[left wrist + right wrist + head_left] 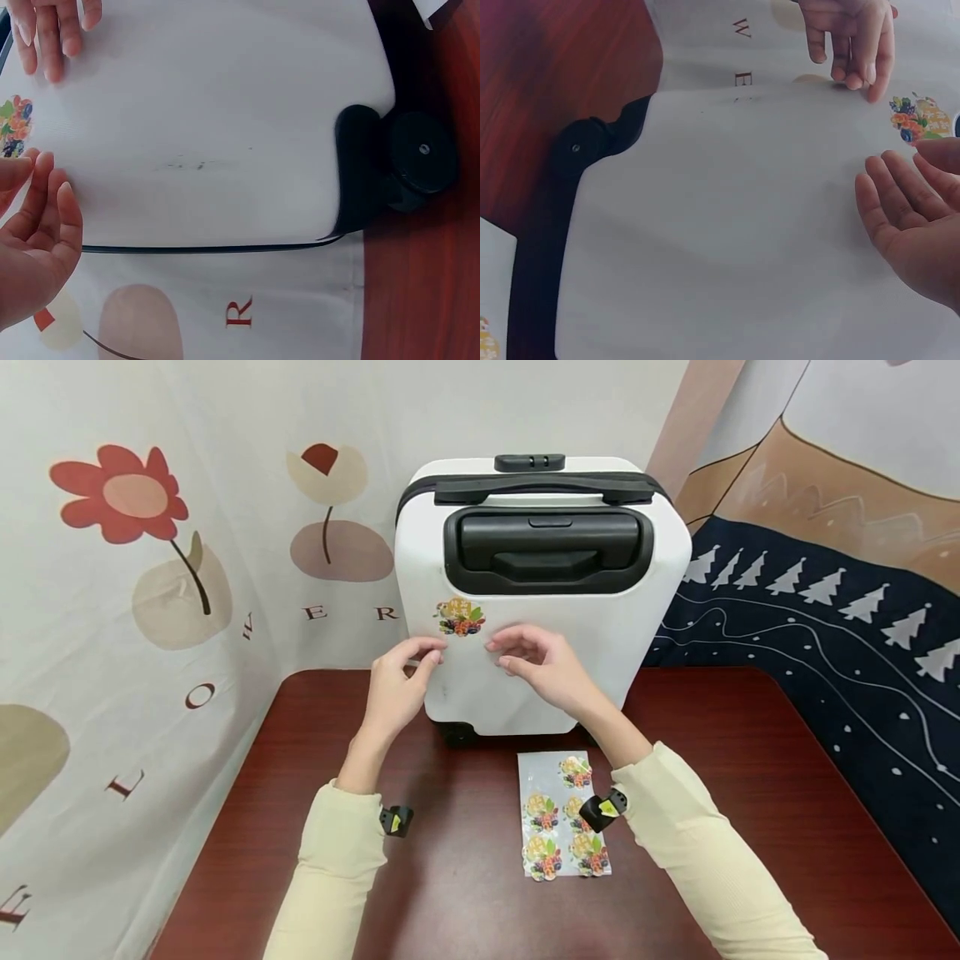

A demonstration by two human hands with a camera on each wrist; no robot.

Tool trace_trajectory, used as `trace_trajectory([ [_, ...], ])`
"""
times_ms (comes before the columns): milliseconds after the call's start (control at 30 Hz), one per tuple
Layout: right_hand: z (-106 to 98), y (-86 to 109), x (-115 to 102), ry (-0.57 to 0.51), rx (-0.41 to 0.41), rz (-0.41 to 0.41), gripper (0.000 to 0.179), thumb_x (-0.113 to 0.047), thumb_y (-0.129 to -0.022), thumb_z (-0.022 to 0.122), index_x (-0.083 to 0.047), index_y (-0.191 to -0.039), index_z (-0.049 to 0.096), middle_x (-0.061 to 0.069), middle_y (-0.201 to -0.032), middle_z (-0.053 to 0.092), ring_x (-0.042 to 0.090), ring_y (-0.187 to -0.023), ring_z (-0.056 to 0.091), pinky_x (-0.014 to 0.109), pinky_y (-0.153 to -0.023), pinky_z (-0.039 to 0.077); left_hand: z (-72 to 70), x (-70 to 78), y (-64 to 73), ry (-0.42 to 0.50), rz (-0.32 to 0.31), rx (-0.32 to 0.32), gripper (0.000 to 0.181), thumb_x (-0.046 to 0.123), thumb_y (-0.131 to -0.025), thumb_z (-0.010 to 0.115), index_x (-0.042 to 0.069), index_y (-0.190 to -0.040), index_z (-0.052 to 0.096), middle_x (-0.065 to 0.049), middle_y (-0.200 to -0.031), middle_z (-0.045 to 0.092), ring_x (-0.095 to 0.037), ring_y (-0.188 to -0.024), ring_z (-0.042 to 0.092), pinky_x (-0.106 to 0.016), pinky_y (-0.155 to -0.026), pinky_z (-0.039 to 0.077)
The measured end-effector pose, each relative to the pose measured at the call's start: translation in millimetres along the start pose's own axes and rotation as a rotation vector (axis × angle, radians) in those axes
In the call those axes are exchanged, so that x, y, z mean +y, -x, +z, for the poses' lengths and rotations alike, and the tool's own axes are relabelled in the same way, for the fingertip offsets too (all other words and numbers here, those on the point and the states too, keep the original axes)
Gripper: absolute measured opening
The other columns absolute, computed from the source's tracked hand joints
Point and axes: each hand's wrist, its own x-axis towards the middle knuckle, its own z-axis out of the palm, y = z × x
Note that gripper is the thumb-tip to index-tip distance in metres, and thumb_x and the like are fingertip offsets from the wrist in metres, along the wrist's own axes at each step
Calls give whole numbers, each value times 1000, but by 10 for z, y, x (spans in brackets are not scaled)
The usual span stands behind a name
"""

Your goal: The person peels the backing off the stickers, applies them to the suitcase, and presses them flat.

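Observation:
A white suitcase (495, 706) stands upright, and a colourful fruit sticker (460, 617) lies flat on its face, below the black handle recess. My left hand (399, 681) is at the sticker's lower left, thumb and forefinger tips close together. To the lower right of the sticker, my right hand (549, 667) has its fingers loosely bent. In the right wrist view, the right thumb (939, 155) overlaps the sticker's edge (907, 124), with the other fingers spread near the suitcase. Nothing shows in either hand's grasp.
A sheet of several similar fruit stickers (540, 770) lies on the dark red table (465, 910) in front of the suitcase, partly under the right wrist camera (602, 810). Black wheels (424, 150) sit at the suitcase's base. Printed cloth (247, 460) hangs behind.

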Motion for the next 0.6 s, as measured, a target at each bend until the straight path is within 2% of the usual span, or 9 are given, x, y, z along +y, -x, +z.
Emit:
trace_trajectory([
  [233,-32,85,109,3,3,46,20,4,-87,56,8,-106,59,22,-104,62,36,-90,59,34,-74,51,54,-115,101,-2,-11,-10,14,7,-89,57,5,-98,68,-7,-82,65,-16,-70,55,-22,-57,39],
  [367,-50,143,196,12,7,84,20,3,-87,56,7,-106,59,22,-104,62,38,-91,59,33,-74,51,83,-189,157,-9,-15,-22,13,8,-89,58,4,-97,68,-7,-81,65,-15,-67,52,-22,-57,38],
  [600,-71,250,358,27,8,138,19,0,-88,56,7,-105,59,20,-102,63,36,-91,60,40,-76,50,130,-281,275,-4,-42,-49,14,9,-89,58,4,-97,68,-7,-79,64,-17,-59,46,-24,-54,36],
])
